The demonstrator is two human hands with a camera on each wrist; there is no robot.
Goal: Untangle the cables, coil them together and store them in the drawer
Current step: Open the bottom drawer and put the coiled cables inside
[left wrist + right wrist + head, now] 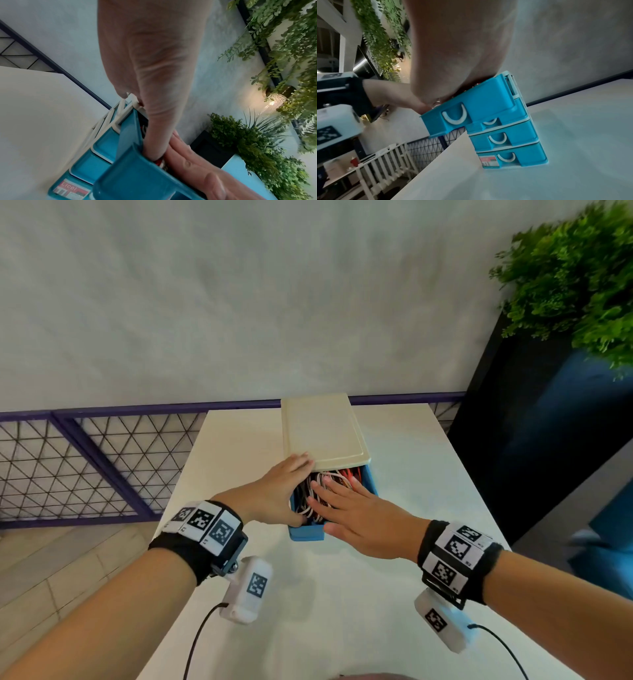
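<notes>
A small drawer unit with a cream top stands on the white table. Its top blue drawer is pulled out toward me. Coiled white, red and black cables lie inside it. My right hand lies flat on the cables, fingers straight. My left hand is at the drawer's left side: its fingers reach the unit's lid corner and its thumb dips into the drawer's front left. In the right wrist view the open drawer juts out above three closed ones. The left wrist view shows the thumb inside the drawer.
The white table is narrow, with edges close on the left and right. A purple railing with wire mesh runs behind and to the left. A dark planter with a green plant stands at the right.
</notes>
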